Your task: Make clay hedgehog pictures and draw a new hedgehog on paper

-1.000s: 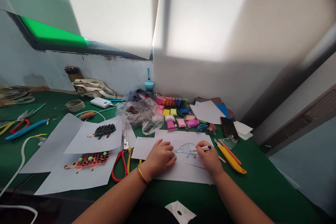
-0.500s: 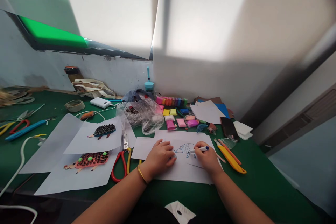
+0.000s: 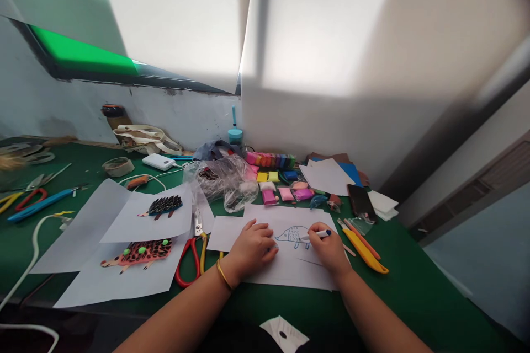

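Right fingers (image 3: 318,230) grasp the white, blue-ended pen (image 3: 323,234) at the blue-ink animal drawing (image 3: 292,233); loosely spread left fingers (image 3: 264,233) beside it should steady the white paper (image 3: 285,271).

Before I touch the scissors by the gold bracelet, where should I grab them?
Probably by the red handle loop, coming from the near side of the table: the scissors lie with their handles toward that side and their blades pointing away.

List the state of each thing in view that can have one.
Left hand, resting on the paper
Right hand, closed around the pen
Pen, tilted, tip at the drawing
Drawing, partly covered
Scissors, lying unheld
Plastic bag, crumpled
White device, cable attached
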`<control>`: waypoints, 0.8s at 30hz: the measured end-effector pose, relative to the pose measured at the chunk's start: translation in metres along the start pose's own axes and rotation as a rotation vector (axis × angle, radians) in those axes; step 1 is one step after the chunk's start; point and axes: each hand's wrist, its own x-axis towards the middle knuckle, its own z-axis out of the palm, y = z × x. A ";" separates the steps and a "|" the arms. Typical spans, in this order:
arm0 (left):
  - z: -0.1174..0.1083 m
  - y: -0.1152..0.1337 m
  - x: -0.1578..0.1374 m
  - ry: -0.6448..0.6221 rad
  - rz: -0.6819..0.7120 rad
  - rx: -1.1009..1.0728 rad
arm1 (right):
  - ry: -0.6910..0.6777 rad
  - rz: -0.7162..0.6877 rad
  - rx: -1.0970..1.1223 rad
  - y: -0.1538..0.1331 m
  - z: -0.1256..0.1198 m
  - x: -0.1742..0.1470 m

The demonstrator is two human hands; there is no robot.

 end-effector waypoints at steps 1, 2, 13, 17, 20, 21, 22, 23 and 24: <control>0.000 0.000 0.000 -0.003 -0.004 -0.004 | -0.003 -0.001 -0.004 0.000 0.000 0.000; 0.000 0.000 0.000 -0.003 -0.006 -0.008 | -0.003 0.001 -0.008 0.001 0.001 0.000; 0.000 0.000 0.000 0.007 -0.005 -0.004 | 0.082 -0.040 0.046 0.007 0.000 0.005; 0.001 0.000 0.000 0.021 0.005 0.013 | 0.034 -0.028 0.030 0.008 0.000 0.006; 0.001 0.001 0.000 0.024 0.005 0.015 | 0.023 -0.027 0.018 0.008 0.001 0.007; 0.001 0.001 0.000 0.023 0.003 0.013 | 0.026 -0.026 0.016 0.008 0.001 0.007; 0.001 0.001 0.000 0.021 -0.001 0.011 | 0.027 -0.026 0.014 0.009 0.001 0.007; 0.001 0.001 0.000 0.020 -0.005 0.008 | 0.027 -0.026 0.011 0.009 0.002 0.008; 0.001 0.001 0.000 0.019 -0.009 0.006 | 0.028 -0.028 0.006 0.009 0.002 0.008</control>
